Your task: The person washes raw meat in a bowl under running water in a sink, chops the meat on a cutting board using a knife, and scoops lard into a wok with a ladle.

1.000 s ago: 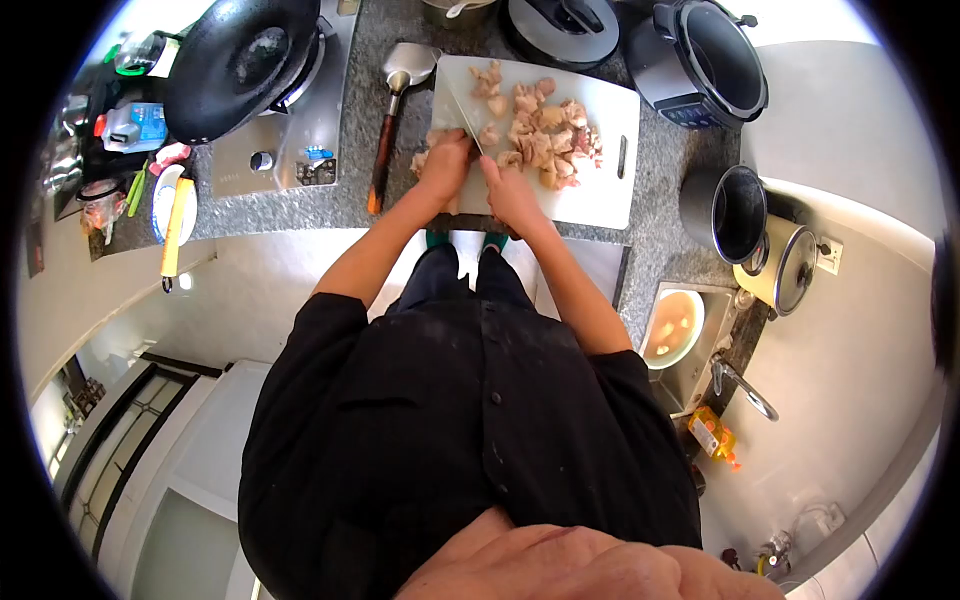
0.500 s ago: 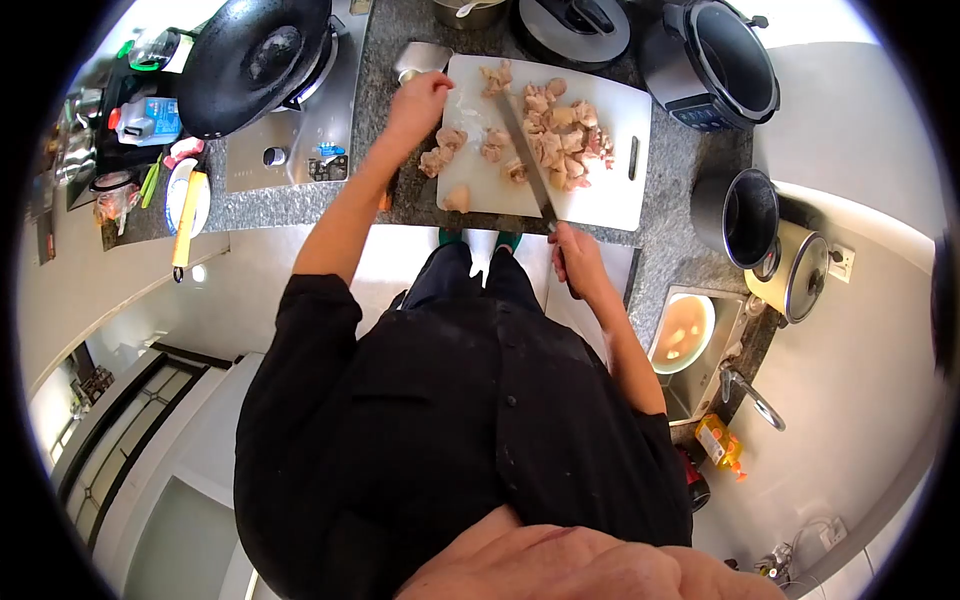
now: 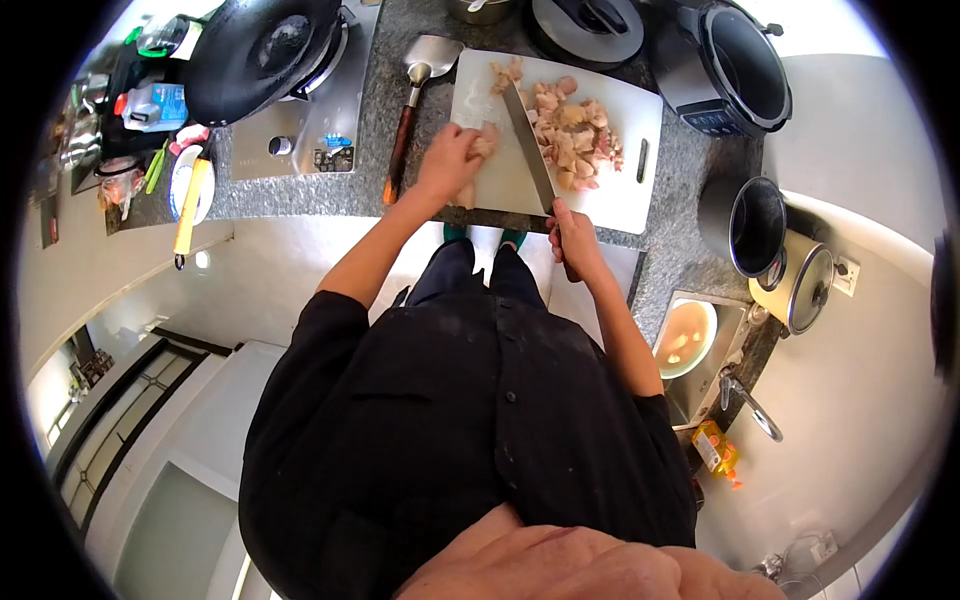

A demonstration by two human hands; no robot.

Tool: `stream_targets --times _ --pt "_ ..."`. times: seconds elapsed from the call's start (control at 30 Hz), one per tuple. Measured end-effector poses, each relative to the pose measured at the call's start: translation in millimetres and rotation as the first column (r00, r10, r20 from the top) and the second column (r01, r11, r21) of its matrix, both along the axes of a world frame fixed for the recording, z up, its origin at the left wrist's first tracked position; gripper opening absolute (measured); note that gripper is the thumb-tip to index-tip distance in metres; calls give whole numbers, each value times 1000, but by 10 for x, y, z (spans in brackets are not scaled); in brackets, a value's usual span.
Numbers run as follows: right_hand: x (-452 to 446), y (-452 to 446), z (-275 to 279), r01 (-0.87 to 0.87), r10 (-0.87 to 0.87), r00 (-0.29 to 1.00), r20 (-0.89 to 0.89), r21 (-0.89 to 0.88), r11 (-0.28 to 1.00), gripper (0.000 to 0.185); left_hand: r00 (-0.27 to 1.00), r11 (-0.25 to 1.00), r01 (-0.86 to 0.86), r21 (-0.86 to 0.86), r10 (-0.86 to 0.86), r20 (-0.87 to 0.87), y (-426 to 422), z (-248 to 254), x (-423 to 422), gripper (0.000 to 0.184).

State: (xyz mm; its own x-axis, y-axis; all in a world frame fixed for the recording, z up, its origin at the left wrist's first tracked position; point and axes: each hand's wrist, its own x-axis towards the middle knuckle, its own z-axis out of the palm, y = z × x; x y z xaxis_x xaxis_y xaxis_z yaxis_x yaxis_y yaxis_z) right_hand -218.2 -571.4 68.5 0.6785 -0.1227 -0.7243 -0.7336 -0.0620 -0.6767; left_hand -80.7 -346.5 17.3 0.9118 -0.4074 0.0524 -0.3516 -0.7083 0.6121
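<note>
A knife [image 3: 530, 150] lies slanted over the white cutting board [image 3: 630, 205], its blade tip toward the far edge. My right hand [image 3: 575, 242] is wrapped round its handle at the board's near edge. On the left part of the board, my left hand [image 3: 452, 160] has its fingers closed on a piece of meat [image 3: 484, 141]. To the right of the blade lies a pile of cut meat pieces [image 3: 578, 140]. A smaller piece shows just below my left hand, partly hidden.
Left of the board lies a spatula [image 3: 407, 120]; beyond it are a wok [image 3: 265, 55] and the stove [image 3: 290, 125]. At right stand an open cooker [image 3: 725, 70], a dark pot [image 3: 742, 225] and a sink with a bowl [image 3: 686, 338].
My left hand has come from the spatula's head back to the meat on the board's left side. The knife has swung from between my hands to the right, beside the pile.
</note>
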Motion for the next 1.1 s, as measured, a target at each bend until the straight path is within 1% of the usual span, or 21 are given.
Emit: stream_targets --times 0.03,0.07,0.13,0.17,0.23,0.27,0.33,0.43,0.47,0.53,0.57,0.63,0.67,0.7,0.77,0.8,0.83,0.87,0.9,0.97,1.1 --pt "24 35 89 -20 20 1000 6 -39 999 59 995 998 1 -67 -7 -95 -74 55 0 38" --pt "21 63 165 -27 27 1000 5 -42 999 59 998 998 38 -58 -41 -56 -123 81 7 37" --pt "3 111 306 -200 223 969 103 -194 960 60 997 999 17 -37 -20 -76 -112 23 51 37" --pt "20 135 366 -202 225 969 102 -198 959 60 996 1000 3 -10 -4 -94 -102 -3 64 36" --pt "50 181 444 -332 373 926 60 -346 878 60 998 1000 -2 -6 2 -59 -65 -32 72 35" --pt "63 199 441 -331 372 926 58 -347 878 60 1000 1000 -8 2 8 -28 -46 -46 63 34" --pt "156 226 405 -433 475 880 -13 -431 791 62 1000 1000 -2 3 2 -20 -25 -86 28 32" --pt "291 319 271 -493 545 838 -39 -483 724 64 1000 999 13 35 -13 14 -10 -96 -61 30" --pt "342 372 156 -494 544 838 -41 -481 724 64 999 997 22 67 -25 37 1 -96 -94 29" --pt "455 504 -161 -379 515 851 107 -556 740 69 998 995 49 83 -51 22 24 -74 -112 30" --pt "534 558 -288 -375 511 853 109 -553 744 69 997 992 79 95 -81 16 30 -56 -102 30" --pt "665 621 -499 -335 534 822 199 -589 735 68 998 997 56 57 -58 36 42 -110 -122 30" --pt "649 566 -560 -329 528 826 199 -590 737 68 998 999 36 13 -36 50 46 -143 -135 31" --pt "672 467 -541 -329 517 783 346 -474 817 67 998 999 39 11 -39 57 34 -128 -98 31" --pt "631 366 -512 -349 483 730 484 -345 871 65 996 993 -76 -86 72 -53 26 -108 -81 39" --pt "608 375 -251 -251 285 911 298 -147 957 63 996 993 -82 -87 78 -51 5 -99 -37 39" --pt "562 382 -15 -87 86 995 45 19 996 61 983 987 -109 -117 90 -157 -30 -92 15 42" --pt "507 378 128 -109 109 990 86 0 994 60 960 980 -137 -144 95 -263 -48 -101 44 44" --pt "424 375 163 -111 111 990 86 -4 994 60 960 979 -139 -147 96 -264 -45 -157 62 44" --pt "266 375 181 -196 228 960 162 -191 962 59 958 967 -149 -206 90 -271 -23 -295 68 46" --pt "71 357 81 -242 271 955 123 -211 947 58 933 953 -207 -223 123 -338 -23 -267 37 42"
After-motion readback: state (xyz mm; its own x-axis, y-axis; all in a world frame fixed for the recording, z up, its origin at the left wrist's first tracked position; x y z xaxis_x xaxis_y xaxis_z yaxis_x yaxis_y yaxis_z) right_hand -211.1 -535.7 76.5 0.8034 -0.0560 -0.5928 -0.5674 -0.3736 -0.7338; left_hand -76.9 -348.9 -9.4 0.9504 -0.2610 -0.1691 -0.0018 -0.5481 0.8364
